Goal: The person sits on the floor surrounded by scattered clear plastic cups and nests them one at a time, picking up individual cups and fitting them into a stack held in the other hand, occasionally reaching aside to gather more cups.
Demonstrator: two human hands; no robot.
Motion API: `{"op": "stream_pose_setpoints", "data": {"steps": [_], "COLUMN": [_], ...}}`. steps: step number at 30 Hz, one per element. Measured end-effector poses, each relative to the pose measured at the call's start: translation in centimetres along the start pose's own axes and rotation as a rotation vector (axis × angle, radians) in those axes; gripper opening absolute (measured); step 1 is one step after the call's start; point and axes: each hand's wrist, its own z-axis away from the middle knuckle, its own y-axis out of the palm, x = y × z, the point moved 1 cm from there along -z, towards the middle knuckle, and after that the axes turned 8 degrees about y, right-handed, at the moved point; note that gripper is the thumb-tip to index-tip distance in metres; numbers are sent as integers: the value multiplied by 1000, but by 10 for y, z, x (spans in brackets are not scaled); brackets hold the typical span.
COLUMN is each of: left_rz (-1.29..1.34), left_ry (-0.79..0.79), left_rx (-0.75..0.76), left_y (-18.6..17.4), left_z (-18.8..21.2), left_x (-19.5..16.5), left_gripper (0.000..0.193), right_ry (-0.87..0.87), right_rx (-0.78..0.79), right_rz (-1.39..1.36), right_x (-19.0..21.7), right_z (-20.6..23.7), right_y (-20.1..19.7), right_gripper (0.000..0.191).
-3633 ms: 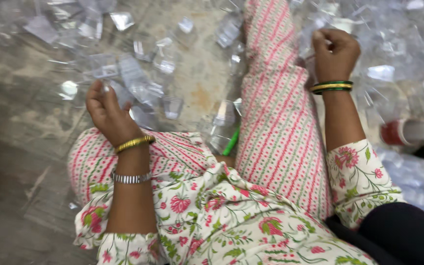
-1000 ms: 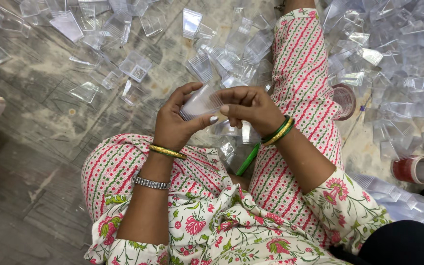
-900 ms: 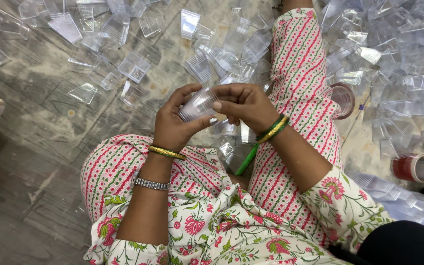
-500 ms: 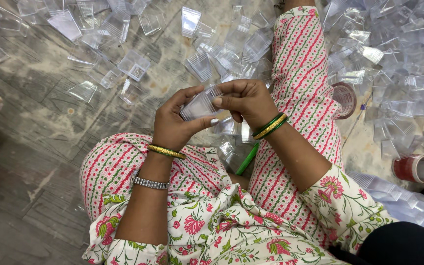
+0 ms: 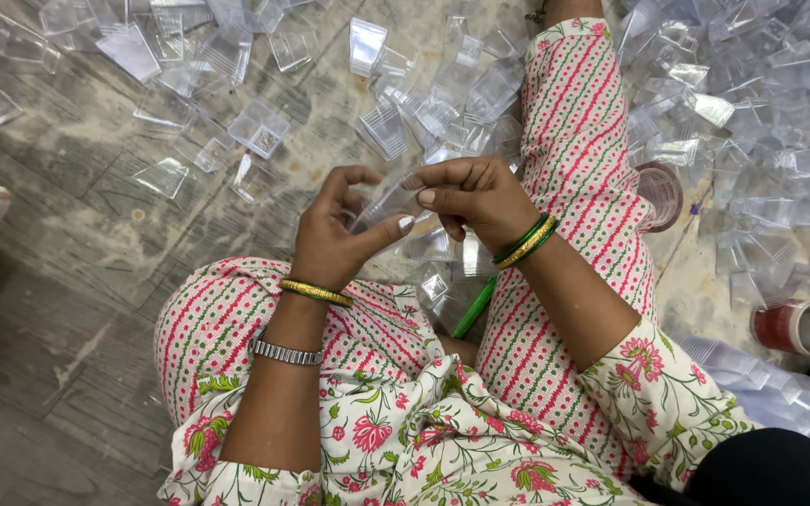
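Both hands [image 5: 405, 220] grip clear cup [image 5: 384, 201] (red tape roll [image 5: 782, 326] rt).

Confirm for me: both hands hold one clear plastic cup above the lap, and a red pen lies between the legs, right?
Not quite. The head view shows the left hand and right hand together on the clear plastic cup, but the pen between the legs is green, not red.

Plastic cups [image 5: 264, 122] scattered on floor [image 5: 96, 234] ahead – denser heap [image 5: 752, 112] right of outstretched leg [image 5: 574, 169]; tape roll [image 5: 785, 328] far right.
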Motion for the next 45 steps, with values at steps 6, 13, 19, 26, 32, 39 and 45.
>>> {"op": "stream_pose_setpoints", "data": {"steps": [6, 13, 19, 26, 32, 39, 45], "left_rz": [-33, 33, -93, 272, 287, 20, -78], "left_ry": [85, 118, 85, 2, -53, -41, -46], "left_rx": [41, 41, -52, -466, -627, -644, -600], "left_y": [1, 1, -1, -12, -18, -16, -15], "left_z": [2, 0, -3, -14, -15, -24, -23], "left_x": [-2, 2, 4, 7, 22, 47, 49], "left_gripper": [62, 60, 53, 39, 33, 31, 34], "right_ry": [33, 44, 34, -235, -270, -638, -718], "right_rx": [-20, -65, -237, -380, -446, -461, -159], "right_rz": [0, 7, 37, 264, 1133, 883, 1369], "right_x": [2, -2, -7, 2, 1, 5, 5], "right_z": [0, -3, -14, -80, -111, -132, -153], "right_y": [-1, 0, -21, -44, -14, -7, -12], "right_gripper": [22, 20, 17, 11, 26, 25, 40]}}
